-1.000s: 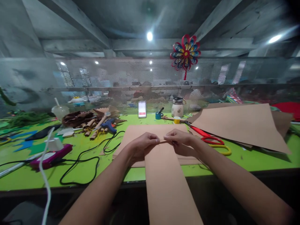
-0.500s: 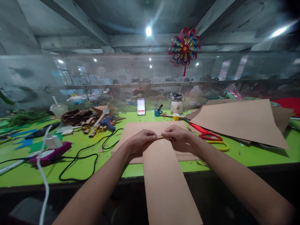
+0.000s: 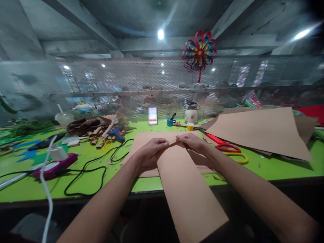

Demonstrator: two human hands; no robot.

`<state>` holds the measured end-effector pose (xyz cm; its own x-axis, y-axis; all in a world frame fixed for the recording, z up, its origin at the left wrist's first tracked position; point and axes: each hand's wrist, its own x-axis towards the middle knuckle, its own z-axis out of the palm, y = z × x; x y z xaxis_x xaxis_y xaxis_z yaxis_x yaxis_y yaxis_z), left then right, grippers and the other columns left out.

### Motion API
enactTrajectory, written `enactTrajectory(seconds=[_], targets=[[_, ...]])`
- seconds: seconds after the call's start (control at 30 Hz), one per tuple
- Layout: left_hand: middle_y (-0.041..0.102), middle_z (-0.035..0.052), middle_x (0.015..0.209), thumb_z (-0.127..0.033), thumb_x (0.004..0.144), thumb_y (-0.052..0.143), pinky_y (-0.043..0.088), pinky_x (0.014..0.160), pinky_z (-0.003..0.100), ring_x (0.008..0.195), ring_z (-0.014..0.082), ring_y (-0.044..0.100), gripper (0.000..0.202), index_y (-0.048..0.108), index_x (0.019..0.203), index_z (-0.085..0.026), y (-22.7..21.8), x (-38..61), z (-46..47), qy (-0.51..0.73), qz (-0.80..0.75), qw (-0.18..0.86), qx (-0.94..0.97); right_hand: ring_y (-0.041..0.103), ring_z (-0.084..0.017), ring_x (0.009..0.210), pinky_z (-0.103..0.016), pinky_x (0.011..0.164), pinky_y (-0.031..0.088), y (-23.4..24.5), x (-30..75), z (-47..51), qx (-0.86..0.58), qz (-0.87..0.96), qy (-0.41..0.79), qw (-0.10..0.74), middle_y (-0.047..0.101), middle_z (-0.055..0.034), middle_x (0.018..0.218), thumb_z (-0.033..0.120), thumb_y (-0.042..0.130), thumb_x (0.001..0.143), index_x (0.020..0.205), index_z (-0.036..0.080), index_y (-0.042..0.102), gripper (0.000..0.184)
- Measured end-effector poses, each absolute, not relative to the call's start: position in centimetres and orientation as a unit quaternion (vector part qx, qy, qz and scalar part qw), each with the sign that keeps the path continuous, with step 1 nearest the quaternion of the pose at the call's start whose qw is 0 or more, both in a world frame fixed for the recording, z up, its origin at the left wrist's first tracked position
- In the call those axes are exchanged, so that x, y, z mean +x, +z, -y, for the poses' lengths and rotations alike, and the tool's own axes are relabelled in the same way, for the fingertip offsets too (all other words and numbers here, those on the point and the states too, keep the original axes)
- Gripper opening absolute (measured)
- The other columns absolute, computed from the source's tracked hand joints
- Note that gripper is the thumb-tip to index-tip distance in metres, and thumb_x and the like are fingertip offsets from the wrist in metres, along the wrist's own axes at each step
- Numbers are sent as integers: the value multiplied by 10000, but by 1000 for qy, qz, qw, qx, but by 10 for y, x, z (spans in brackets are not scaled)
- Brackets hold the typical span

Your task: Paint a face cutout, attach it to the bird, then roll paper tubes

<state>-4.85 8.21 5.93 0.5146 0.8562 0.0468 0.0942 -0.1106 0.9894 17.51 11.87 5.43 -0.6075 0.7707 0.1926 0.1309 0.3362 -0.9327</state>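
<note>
A long brown paper strip [image 3: 188, 194] hangs from the green table [image 3: 265, 170] toward me, its near end slanting right. My left hand [image 3: 151, 148] pinches the strip's far edge at the left. My right hand [image 3: 192, 141] pinches the same edge at the right, the fingertips of both hands close together. Under the strip lies a flat brown paper sheet [image 3: 149, 140].
Red and yellow scissors [image 3: 225, 148] lie right of my hands, beside large brown sheets [image 3: 263, 131]. A blue glue gun [image 3: 115, 134], paper rolls and black cables [image 3: 88, 172] lie left. A phone [image 3: 152, 115], small pots and a jar stand by the mesh screen.
The strip's far edge has moved a little away from me with both hands. Its hanging near end has swung to the right.
</note>
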Motion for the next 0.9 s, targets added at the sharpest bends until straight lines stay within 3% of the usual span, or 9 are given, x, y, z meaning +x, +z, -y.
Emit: enactTrajectory(seconds=[0.17,0.33,0.53,0.7,0.9], targets=[[647,83,887,-443,740,721,419,676,262,742,153,567,383,660,919,-110,63,-46,-77,337,-363,566,659,301,-67,452,-233,457,207,55,177,-116,-302,784,434,326,389,59,496,483,600,807,566,171,454,421],[498,-8,609,-520,784,650,326,515,227,535,95,430,400,574,702,-135,66,-40,-67,327,-423,532,657,349,-82,478,-240,473,239,54,171,-113,-304,784,385,381,409,48,524,453,572,813,581,173,471,378],[545,26,671,-516,779,648,365,540,245,581,121,477,390,576,706,-140,67,-43,-68,315,-417,551,651,339,-93,508,-249,483,247,55,169,-111,-323,777,346,416,396,42,558,430,563,810,620,165,515,329],[542,26,680,-473,800,627,380,554,249,588,122,472,338,551,731,-151,65,-37,-62,334,-411,559,639,363,-97,529,-241,490,251,57,180,-118,-361,781,354,367,456,30,602,416,596,794,738,150,613,272],[530,23,696,-447,809,617,413,582,265,616,132,493,311,521,760,-155,60,-25,-48,340,-388,606,605,392,-97,557,-229,494,272,51,192,-132,-324,800,390,320,485,17,637,519,601,794,726,141,617,384]])
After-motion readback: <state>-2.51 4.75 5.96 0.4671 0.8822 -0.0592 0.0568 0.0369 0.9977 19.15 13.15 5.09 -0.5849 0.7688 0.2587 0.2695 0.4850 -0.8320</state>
